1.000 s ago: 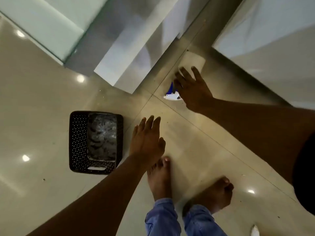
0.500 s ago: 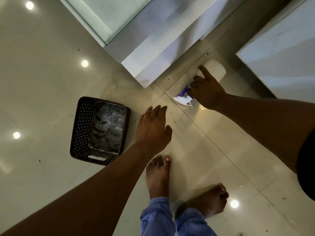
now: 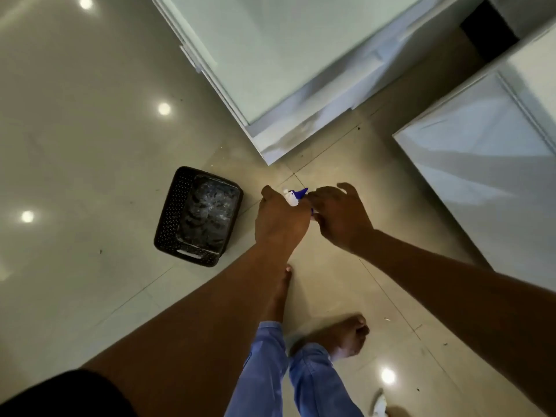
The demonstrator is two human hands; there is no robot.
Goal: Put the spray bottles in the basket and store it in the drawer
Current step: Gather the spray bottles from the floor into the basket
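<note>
A spray bottle (image 3: 295, 196) with a white and blue trigger head is held above the floor between my two hands; its body is hidden under them. My left hand (image 3: 279, 219) is closed around it from the left. My right hand (image 3: 341, 218) holds it from the right, thumb raised. The black perforated basket (image 3: 172, 215) sits on the floor just left of my left hand, with a shiny crumpled lining inside and no bottle in it.
A white cabinet unit (image 3: 270, 70) stands at the top centre and another (image 3: 487, 164) at the right, with a floor gap between them. My bare feet (image 3: 343, 335) are below the hands. A small white object (image 3: 379, 405) lies at the bottom edge.
My right hand lifted the spray bottle off the floor and brought it left toward the basket. My left hand came up and closed on it.
</note>
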